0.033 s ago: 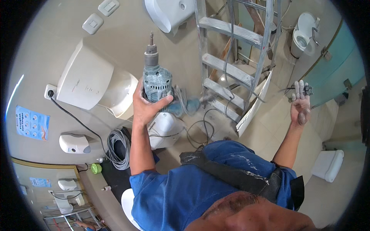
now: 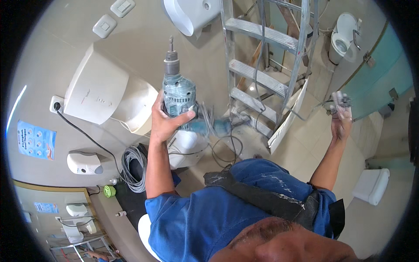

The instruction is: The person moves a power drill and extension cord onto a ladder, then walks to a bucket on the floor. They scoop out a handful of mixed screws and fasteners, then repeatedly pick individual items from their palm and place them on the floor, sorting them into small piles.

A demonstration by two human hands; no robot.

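My left hand (image 2: 168, 120) grips a dusty teal power drill (image 2: 180, 94) by its body, fingers mostly hidden behind it. The drill's bit (image 2: 171, 43) points away from me, up in the picture. A loop of grey cord (image 2: 209, 120) is wrapped around its teal handle (image 2: 209, 127), partly blurred. Out to the right, my right hand (image 2: 341, 115), whitened with dust, holds a dark plug (image 2: 345, 101) at its fingers; motion smears the fingertips. From the plug a grey cord (image 2: 305, 117) runs left toward the stepladder.
An aluminium stepladder (image 2: 264, 78) stands ahead, with a white panel (image 2: 290, 115) against its side. A hand dryer (image 2: 98, 87) and a plugged-in black cable (image 2: 87, 135) are on the left wall. Coiled grey cable (image 2: 134, 170) lies at left; a toilet (image 2: 340, 43) stands far right.
My right hand has turned slightly, and the cord hanging from the plug has swung lower. The drill's handle and wrapped cord have shifted a little to the right.
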